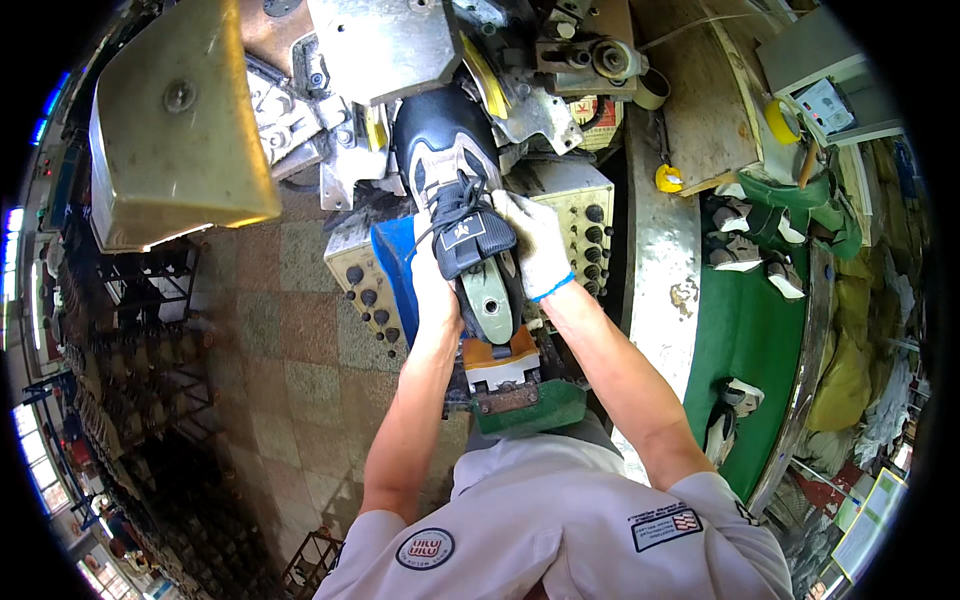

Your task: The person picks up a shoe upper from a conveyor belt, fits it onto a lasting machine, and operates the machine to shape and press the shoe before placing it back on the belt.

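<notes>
Black-grey shoe (455, 190) between both hands (480, 260)

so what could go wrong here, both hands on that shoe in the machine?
1. Both the left hand and the gloved right hand grip the shoe close under the metal press plate; fingers might get pinched if it moves.
2. The left hand looks bare, so less protected than the right.
3. The loose laces could snag on nearby machine parts.
</notes>
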`<action>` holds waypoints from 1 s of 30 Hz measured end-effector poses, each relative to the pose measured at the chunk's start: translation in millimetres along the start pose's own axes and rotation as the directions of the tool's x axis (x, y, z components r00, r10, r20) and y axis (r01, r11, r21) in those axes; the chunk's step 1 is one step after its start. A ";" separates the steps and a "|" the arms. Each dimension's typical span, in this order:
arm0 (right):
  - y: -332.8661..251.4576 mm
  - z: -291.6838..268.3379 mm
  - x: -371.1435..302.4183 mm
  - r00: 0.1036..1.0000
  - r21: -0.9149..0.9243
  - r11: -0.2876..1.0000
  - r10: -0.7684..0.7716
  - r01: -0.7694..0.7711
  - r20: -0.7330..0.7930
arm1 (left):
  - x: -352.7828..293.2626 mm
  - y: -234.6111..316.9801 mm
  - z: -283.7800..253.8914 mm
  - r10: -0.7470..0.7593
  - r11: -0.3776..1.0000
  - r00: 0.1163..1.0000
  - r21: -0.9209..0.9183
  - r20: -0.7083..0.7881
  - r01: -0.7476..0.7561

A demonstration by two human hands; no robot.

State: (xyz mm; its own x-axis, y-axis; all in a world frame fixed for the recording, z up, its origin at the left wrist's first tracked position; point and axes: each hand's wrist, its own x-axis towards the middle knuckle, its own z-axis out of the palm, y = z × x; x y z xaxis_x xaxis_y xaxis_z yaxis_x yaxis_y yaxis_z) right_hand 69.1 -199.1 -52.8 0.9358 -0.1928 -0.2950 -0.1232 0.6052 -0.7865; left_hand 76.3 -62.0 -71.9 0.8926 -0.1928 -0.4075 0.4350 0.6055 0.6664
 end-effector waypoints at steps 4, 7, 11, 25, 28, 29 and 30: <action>2.2 -3.6 2.6 1.000 0.013 1.000 0.009 -0.010 0.013 | -0.9 0.7 0.9 0.035 0.997 0.999 0.066 0.010 -0.036; 8.4 -3.8 1.1 1.000 0.032 0.999 -0.009 0.009 0.011 | 3.0 -3.3 -8.6 0.107 0.969 0.994 0.221 0.033 -0.112; 26.7 1.5 5.3 0.997 0.083 0.994 -0.071 0.074 -0.043 | 23.9 -5.4 -31.3 0.088 0.981 0.995 0.171 0.049 -0.095; 20.6 15.0 6.5 0.986 0.075 0.991 -0.096 0.107 -0.137 | 20.4 12.6 -30.6 0.189 0.893 0.971 0.386 0.146 -0.232; 23.7 20.6 10.5 0.987 0.086 0.989 -0.107 0.118 -0.121 | 24.7 15.1 -35.9 0.172 0.918 0.968 0.328 0.184 -0.225; 27.7 12.6 6.7 0.982 0.073 0.991 -0.096 0.109 -0.163 | 19.6 7.7 -28.7 0.320 0.853 0.935 0.383 0.153 -0.355; 27.6 5.9 5.4 0.976 0.060 0.993 -0.087 0.101 -0.201 | 16.1 7.9 -28.7 0.259 0.927 0.961 0.254 0.096 -0.276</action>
State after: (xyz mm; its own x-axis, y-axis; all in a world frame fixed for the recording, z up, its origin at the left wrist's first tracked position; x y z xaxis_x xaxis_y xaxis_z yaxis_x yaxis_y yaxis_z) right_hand 72.7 -178.8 -72.9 0.8574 -0.3961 -0.3285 -0.0079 0.6282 -0.7780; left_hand 90.7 -38.1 -91.1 0.9820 -0.1025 -0.1586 0.1872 0.4181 0.8889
